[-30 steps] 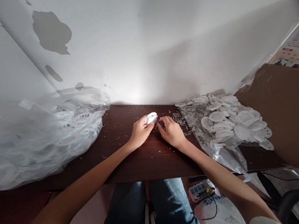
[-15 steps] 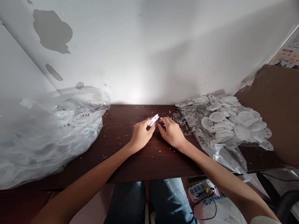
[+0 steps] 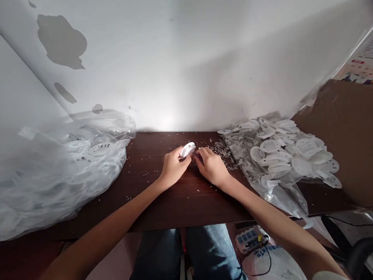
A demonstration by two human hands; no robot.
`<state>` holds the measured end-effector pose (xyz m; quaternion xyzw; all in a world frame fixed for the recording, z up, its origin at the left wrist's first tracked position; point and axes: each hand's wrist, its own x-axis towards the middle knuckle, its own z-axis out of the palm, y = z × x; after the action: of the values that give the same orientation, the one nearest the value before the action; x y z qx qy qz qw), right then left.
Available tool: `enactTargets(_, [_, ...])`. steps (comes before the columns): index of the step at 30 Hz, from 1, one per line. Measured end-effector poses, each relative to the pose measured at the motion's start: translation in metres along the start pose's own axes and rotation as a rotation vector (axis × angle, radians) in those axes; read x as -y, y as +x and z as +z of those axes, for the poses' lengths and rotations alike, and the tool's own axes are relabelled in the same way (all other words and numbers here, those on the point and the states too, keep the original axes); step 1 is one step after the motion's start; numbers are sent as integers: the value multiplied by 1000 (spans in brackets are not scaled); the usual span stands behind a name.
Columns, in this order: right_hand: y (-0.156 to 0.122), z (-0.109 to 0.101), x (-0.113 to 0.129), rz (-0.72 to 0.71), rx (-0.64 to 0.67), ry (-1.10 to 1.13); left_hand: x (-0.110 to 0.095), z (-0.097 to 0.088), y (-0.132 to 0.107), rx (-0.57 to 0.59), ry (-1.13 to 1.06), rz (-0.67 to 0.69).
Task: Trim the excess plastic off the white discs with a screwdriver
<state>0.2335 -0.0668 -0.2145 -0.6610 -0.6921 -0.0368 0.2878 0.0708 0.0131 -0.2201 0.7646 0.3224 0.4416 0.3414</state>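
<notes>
My left hand (image 3: 173, 166) is closed round a small white plastic disc part (image 3: 188, 149), holding it tilted just above the dark wooden table (image 3: 166, 203). My right hand (image 3: 211, 165) is curled beside it, fingertips pressed against the part's right edge; what it pinches is too small to name. Small pale shavings (image 3: 222, 147) lie scattered on the table just right of both hands.
A heap of white disc parts (image 3: 286, 152) lies on a clear plastic bag at the right. A large clear bag of similar parts (image 3: 54, 170) fills the left. A white wall stands behind, brown cardboard (image 3: 354, 141) at far right. A power strip (image 3: 251, 238) lies on the floor below.
The white part in my left hand has tilted back and forth, edge-on half a second ago and flatter now. Both hands stay in the same spot.
</notes>
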Motion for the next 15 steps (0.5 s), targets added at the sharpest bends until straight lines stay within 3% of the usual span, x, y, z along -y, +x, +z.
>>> enactTargets(5, [2, -2, -2, 1, -10, 116, 12, 2, 10, 16, -302, -195])
enactTargets(9, [4, -1, -9, 13, -48, 197, 16, -9, 17, -29, -279, -211])
enactTargets(12, [4, 2, -15, 23, -88, 238, 7, -39, 27, -71, -53, -128])
enactTargets(15, [3, 2, -19, 13, -104, 247, -13, -88, 39, -117, 201, -60])
